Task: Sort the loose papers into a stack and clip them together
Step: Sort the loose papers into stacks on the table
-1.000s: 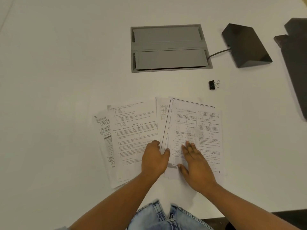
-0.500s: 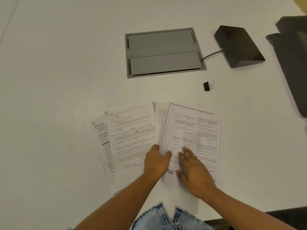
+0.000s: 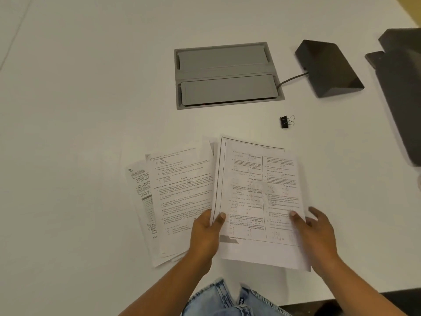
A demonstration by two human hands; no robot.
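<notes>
A two-column printed sheet [image 3: 257,192] is held at its lower corners, its near end lifted off the white table [image 3: 79,110]. My left hand [image 3: 206,236] pinches its left edge, thumb on top. On the sheet's right edge my right hand [image 3: 316,233] grips the same way. To the left, several other printed and handwritten papers [image 3: 175,201] lie fanned and overlapping on the table. A black binder clip [image 3: 286,121] lies alone beyond the papers, to the right.
A grey cable box lid [image 3: 227,76] is set into the table at the back. A black wedge-shaped device [image 3: 328,67] with a cord sits to its right. A dark object [image 3: 403,87] fills the right edge. The table's near edge is just below my hands.
Both hands lay flat on the papers; now they have spread to the two-column sheet's side edges and gripped it, and its near end has risen.
</notes>
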